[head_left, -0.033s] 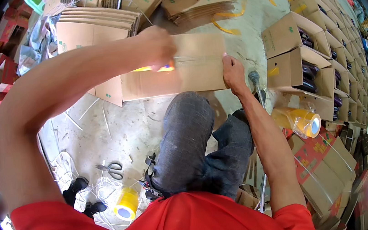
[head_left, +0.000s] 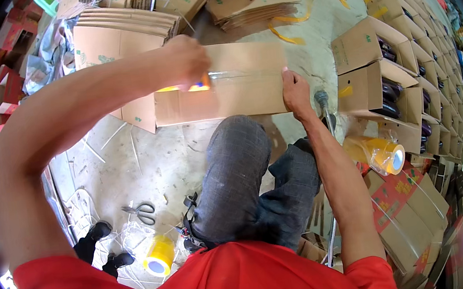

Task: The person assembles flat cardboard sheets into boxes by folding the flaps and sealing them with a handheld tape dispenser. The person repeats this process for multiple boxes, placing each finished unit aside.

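Observation:
A folded brown cardboard box (head_left: 237, 100) rests on my knees in front of me. My left hand (head_left: 189, 60) is closed on a yellow tape roll (head_left: 199, 85) pressed onto the box's top near its middle. A strip of clear tape (head_left: 246, 74) runs from the roll to the box's right end. My right hand (head_left: 296, 93) grips that right end, with the thumb on the end of the tape.
Scissors (head_left: 144, 212) and a yellow tape roll (head_left: 158, 256) lie on the concrete floor at my left. Stacks of flat cartons (head_left: 124, 25) lie beyond the box. Open cartons with dark goods (head_left: 372, 46) line the right, with a bag of yellow tape rolls (head_left: 383, 155) beside them.

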A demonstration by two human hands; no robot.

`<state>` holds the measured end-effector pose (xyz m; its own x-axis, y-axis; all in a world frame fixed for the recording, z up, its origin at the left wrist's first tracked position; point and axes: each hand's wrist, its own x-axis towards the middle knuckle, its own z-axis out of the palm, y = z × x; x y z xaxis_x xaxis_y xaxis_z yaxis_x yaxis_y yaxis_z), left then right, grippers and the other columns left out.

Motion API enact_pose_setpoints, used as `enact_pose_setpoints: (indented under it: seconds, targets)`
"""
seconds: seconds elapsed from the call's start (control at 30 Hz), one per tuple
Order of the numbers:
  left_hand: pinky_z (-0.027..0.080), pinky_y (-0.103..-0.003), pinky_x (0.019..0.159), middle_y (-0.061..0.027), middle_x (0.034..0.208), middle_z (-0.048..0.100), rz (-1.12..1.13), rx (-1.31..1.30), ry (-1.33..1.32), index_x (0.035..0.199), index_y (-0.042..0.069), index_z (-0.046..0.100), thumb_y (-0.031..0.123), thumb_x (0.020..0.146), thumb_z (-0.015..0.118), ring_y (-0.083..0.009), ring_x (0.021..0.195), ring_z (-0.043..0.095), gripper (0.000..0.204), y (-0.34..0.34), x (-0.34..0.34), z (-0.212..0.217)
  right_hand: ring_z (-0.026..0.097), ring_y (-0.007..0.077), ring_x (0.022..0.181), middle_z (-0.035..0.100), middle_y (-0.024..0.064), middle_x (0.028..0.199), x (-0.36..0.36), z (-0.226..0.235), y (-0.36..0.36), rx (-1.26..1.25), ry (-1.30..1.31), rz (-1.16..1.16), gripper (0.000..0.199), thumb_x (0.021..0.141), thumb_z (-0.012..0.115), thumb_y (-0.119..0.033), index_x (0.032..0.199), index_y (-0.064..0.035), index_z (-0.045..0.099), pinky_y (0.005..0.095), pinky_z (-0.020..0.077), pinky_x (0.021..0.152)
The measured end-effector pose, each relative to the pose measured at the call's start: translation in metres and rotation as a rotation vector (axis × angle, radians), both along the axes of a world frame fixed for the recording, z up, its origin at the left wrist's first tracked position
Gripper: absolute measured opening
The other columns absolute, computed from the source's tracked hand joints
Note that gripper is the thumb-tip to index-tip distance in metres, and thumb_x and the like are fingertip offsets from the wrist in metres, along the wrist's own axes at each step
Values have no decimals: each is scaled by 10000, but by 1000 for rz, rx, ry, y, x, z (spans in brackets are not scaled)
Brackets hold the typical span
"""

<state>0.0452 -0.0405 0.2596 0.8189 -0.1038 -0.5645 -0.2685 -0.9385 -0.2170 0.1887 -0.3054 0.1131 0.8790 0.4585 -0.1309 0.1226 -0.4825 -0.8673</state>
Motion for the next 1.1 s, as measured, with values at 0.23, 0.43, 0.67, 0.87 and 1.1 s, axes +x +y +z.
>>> enact_pose_setpoints:
  seconds: [0.23,0.43,0.67,0.87,1.1]
  targets:
    - [542,-471,811,-122,882,738,117,-58,-5,1163,266,731,334,879,686,-341,919,711,295,63,-92,33,493,213,737,593,134,768,1,-2,-4,-18,32,35,500,1049,506,-409,891,48,632,382,454,732]
    - [528,-481,799,-148,938,723,301,-396,-162,1472,292,570,334,817,768,-379,915,686,686,100,-144,10,490,158,781,604,64,816,19,-10,-12,-6,19,119,521,1083,471,-417,895,43,629,355,453,739]
    - [546,-513,792,-179,983,729,337,-623,-390,1527,306,477,280,795,837,-429,897,693,817,76,-167,-40,570,171,844,667,80,921,42,4,-22,30,152,111,558,1107,413,-416,1034,77,664,352,484,796]
    - [541,-508,778,-159,903,653,346,-794,-599,1611,379,341,357,882,779,-406,831,661,850,55,-155,-100,627,188,939,703,103,1060,87,13,-57,-169,92,197,632,1114,365,-488,1199,67,655,362,504,862]
    - [534,-488,713,-121,906,598,290,-952,-813,1613,445,305,321,881,788,-338,784,633,886,55,-160,-161,649,195,1012,701,112,1133,77,14,-59,-213,140,64,591,1127,369,-470,1263,40,635,351,517,904]
